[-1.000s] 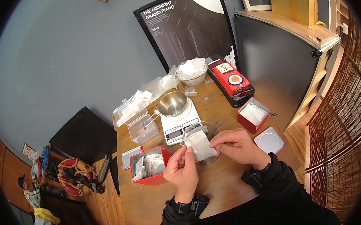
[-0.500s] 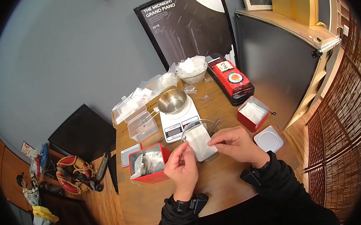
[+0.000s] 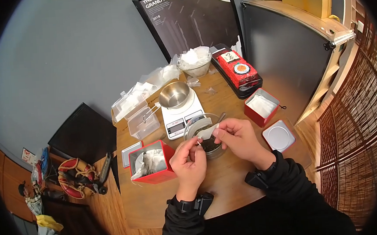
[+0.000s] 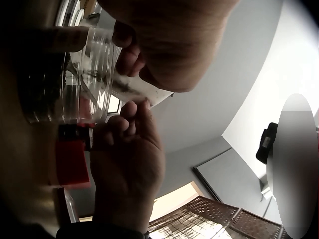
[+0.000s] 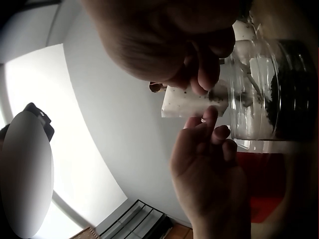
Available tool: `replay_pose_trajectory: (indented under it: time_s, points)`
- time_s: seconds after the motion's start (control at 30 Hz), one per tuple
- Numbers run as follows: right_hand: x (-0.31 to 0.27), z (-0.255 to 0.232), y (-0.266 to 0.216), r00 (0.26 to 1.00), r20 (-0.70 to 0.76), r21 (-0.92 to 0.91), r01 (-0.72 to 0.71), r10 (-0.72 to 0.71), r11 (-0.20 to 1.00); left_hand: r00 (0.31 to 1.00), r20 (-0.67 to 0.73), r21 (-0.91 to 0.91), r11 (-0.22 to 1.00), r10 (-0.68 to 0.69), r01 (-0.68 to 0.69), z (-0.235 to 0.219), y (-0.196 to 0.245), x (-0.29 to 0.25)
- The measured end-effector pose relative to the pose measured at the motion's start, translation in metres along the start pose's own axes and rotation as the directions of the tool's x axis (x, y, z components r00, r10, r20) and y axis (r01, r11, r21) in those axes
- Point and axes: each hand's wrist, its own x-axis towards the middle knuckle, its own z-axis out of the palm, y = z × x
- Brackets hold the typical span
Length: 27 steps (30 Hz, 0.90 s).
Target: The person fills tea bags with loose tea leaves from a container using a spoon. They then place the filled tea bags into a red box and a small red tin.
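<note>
I saw the left grip [image 3: 189,163] and the right grip [image 3: 242,142] both closely pinching the white pouch [image 3: 207,133], which spanned between them; the jar [image 3: 214,153] stood upright just below.

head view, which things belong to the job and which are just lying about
Likely part of the job, close by: white pouch, clear jar, left red tin, right red tin, kitchen scale, steel bowl.
Likely just lying about, farther off: framed poster, wicker screen, yellow cloth.

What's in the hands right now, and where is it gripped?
A small white bag, pinched at opposite sides in the head view: left hand at its left edge, right hand at its right.
</note>
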Motion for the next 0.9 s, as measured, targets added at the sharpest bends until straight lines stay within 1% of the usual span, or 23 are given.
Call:
replay_pose_trajectory:
  time_s: [0.13,0.23,0.47,0.57,0.63,0.77,0.83,0.87,0.9]
  points:
    - [0.000,-0.002,0.002,0.999,-0.029,-0.055,0.029,-0.030,0.998,1.000,-0.009,0.018,1.000,0.025,-0.025,0.000,-0.003,0.000]
    - [0.001,-0.003,0.004,0.999,-0.021,-0.094,0.034,-0.036,0.995,0.999,-0.010,0.020,0.999,0.031,-0.031,0.000,-0.003,0.000]
    - [0.000,-0.003,0.005,1.000,-0.009,-0.081,0.024,-0.025,0.996,1.000,0.009,0.017,1.000,-0.003,0.002,-0.002,-0.001,0.000]
    - [-0.001,-0.003,0.004,1.000,0.000,-0.038,0.009,-0.009,0.999,1.000,0.014,-0.024,1.000,-0.012,0.012,-0.002,0.001,0.001]
    - [0.000,-0.004,0.006,1.000,0.010,-0.035,0.005,-0.005,0.999,0.998,0.025,-0.057,0.997,-0.050,0.051,-0.003,0.002,0.001]
    - [-0.001,-0.003,0.005,1.000,0.003,-0.034,0.006,-0.006,0.999,0.998,0.021,-0.070,0.996,-0.053,0.055,-0.002,0.005,0.001]
    - [-0.001,-0.005,0.006,1.000,-0.003,-0.111,0.012,-0.012,0.994,0.999,0.029,-0.053,0.998,-0.035,0.036,-0.002,0.006,0.002]
    - [-0.002,-0.005,0.006,1.000,-0.003,-0.111,0.012,-0.012,0.994,0.999,0.029,-0.054,0.998,-0.035,0.037,-0.002,0.005,0.002]
    - [-0.002,-0.005,0.006,0.999,-0.004,-0.100,0.043,-0.044,0.994,0.999,0.032,-0.057,0.998,-0.022,0.023,-0.003,0.004,0.002]
